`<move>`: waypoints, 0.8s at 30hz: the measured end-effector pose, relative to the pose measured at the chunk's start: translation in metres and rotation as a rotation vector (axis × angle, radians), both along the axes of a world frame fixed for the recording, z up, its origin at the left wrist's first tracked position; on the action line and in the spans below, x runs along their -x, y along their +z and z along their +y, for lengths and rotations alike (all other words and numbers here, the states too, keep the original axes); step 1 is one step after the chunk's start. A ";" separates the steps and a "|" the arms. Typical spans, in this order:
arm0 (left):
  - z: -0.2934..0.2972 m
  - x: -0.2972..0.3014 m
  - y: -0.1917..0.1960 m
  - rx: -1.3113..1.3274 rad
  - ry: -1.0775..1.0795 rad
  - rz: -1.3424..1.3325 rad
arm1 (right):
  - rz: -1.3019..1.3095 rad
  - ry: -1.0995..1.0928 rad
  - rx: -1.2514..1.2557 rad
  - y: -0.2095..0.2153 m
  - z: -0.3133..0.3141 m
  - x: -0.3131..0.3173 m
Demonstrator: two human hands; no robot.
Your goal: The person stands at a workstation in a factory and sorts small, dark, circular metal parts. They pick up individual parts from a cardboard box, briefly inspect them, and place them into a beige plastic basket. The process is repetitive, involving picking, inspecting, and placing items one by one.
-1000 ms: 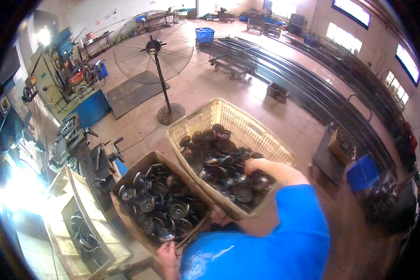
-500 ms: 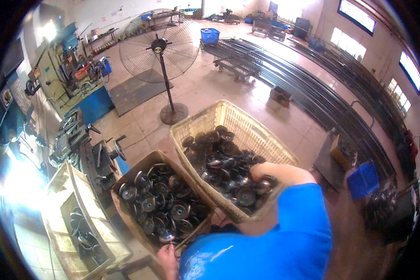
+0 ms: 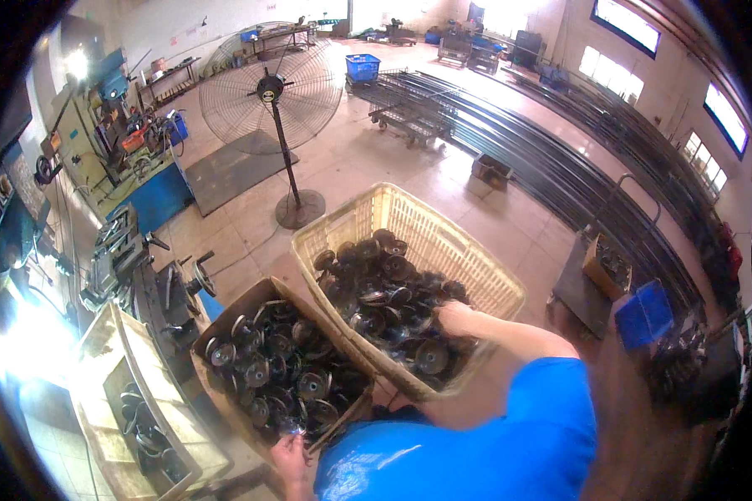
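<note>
My right hand (image 3: 454, 318) reaches into a cream slatted plastic crate (image 3: 485, 250), down among dark metal wheel-shaped parts (image 3: 399, 268). Its fingertips are hidden, so I cannot see whether it grips one. Lower down, my left hand (image 3: 290, 456) is at the near corner of a brown cardboard box (image 3: 211, 377). Its fingers are pinched on a shiny metal wheel (image 3: 293, 427), only partly visible. Similar dark wheels (image 3: 257, 371) with round discs and hubs fill the box, which stands against the crate's left side.
Left of the box stands a pale bin (image 3: 154, 367) with a few wheels. A machine with a handwheel (image 3: 201, 275) is behind it. Beyond the crate are a pedestal fan (image 3: 271, 89), long metal bars (image 3: 510, 125) and a flat trolley (image 3: 578, 294). A blue crate (image 3: 643, 315) lies at right.
The view has shifted slightly. My right hand has moved a little left and farther into the crate. The metal wheel at my left hand has tilted and shows less of its face.
</note>
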State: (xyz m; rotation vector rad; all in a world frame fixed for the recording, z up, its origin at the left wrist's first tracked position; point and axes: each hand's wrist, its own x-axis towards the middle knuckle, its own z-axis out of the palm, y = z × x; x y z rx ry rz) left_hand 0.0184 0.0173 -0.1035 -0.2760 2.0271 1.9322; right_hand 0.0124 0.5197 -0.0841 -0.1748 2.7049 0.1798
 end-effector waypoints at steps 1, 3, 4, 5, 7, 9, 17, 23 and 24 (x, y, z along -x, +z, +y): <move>0.000 0.000 0.000 0.010 -0.012 -0.007 | -0.012 0.034 -0.008 0.008 -0.006 0.001; 0.001 0.004 -0.003 0.042 -0.058 0.001 | -0.036 0.091 -0.030 0.019 -0.017 0.009; 0.003 0.007 -0.004 0.056 -0.085 0.007 | -0.099 0.059 -0.054 0.023 -0.022 0.016; 0.005 0.008 -0.004 0.054 -0.102 0.009 | -0.052 0.090 -0.058 0.024 -0.025 0.016; 0.006 0.010 -0.002 0.056 -0.117 0.010 | 0.041 0.171 -0.064 0.030 -0.033 0.020; 0.009 0.012 -0.002 0.043 -0.095 0.023 | 0.063 0.154 -0.038 0.033 -0.027 0.029; 0.007 0.007 0.000 0.024 -0.053 0.015 | 0.430 -0.295 0.221 0.035 -0.012 0.046; 0.014 0.013 0.024 0.015 -0.047 0.052 | 0.653 -0.346 0.603 0.038 0.007 0.065; 0.015 0.016 0.035 0.032 -0.028 0.076 | 0.581 -0.385 0.968 0.053 -0.010 0.069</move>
